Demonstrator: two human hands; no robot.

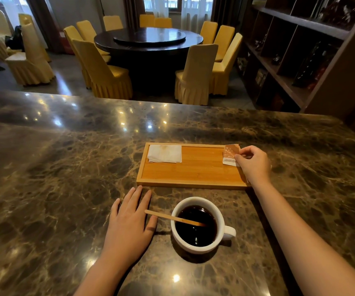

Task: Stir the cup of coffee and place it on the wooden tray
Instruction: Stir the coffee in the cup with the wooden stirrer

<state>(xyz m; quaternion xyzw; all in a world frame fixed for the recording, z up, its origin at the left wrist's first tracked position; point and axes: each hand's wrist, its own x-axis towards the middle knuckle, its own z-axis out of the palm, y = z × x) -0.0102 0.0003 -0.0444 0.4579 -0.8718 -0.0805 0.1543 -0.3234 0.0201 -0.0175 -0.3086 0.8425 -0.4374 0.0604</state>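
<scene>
A white cup (pixel 220 216) of dark coffee stands on the marble counter near me, its handle pointing right. A wooden stir stick (pixel 163 216) leans in it, the dry end sticking out left over the rim. My left hand (pixel 129 225) lies flat on the counter just left of the cup, fingers apart, close to the stick's end. Beyond the cup sits the wooden tray (pixel 193 174). My right hand (pixel 252 163) pinches a small brown-and-white sachet (pixel 230 154) at the tray's far right corner.
A folded white napkin (pixel 164 153) lies in the tray's far left corner. The marble counter (pixel 65 157) stretches wide on the left. Beyond its far edge are a round dining table with yellow-covered chairs and a dark shelf unit at the right.
</scene>
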